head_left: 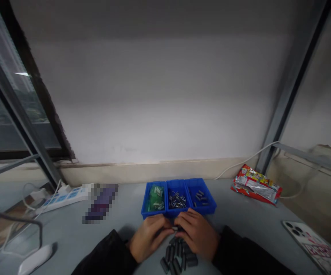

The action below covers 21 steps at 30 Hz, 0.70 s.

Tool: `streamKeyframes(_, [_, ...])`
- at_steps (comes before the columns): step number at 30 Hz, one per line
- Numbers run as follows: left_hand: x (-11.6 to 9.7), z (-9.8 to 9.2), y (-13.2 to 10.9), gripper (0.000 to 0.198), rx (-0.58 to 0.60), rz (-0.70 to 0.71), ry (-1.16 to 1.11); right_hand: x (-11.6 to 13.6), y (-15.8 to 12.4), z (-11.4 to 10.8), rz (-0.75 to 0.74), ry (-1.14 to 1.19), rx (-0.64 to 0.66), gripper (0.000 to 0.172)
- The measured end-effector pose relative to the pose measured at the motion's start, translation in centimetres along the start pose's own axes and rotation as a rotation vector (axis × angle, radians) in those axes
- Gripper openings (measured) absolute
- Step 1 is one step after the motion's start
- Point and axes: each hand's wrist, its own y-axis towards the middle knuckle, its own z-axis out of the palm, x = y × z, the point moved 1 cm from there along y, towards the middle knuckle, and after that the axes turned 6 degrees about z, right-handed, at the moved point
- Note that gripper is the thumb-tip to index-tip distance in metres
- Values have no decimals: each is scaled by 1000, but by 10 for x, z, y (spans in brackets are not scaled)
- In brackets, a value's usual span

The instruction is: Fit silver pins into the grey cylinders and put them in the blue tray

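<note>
A gray surface (239, 214) runs along a white wall (154, 95). On it, a white power strip (62, 199) sits at ten o'clock from the hands, a shiny red snack bag (256, 185) at two o'clock, and a phone (314, 248) lies face down at four o'clock. At twelve o'clock is a blue tray (208, 206) with three parts. The left part holds a green bag (154, 200) and silver bits (158, 191), the middle part holds many little pins (177, 199), and the right part holds a few dark pieces (201, 198). At six o'clock, a pile of short dark rods (178, 254) lies on the surface.

The left hand (149, 236) and right hand (196, 233) are curled and close together. Their fingertips pinch a tiny silver piece (176, 228), mostly hidden. Holding it low and steady with the tips is a good way to keep it from slipping.
</note>
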Motion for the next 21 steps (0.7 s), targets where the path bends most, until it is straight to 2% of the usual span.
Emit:
streamKeyframes(5, [0, 0, 0, 12, -9, 24, -22, -1, -1, 2, -37, -10, -52, 6])
streamKeyframes(10, [0, -3, 1, 10, 1, 40, 10, 0, 0, 1, -40, 2, -107, 9])
streamKeyframes(21, [5, -1, 2, 5, 47, 165, 72, 0, 0, -3, -79, -46, -58, 9])
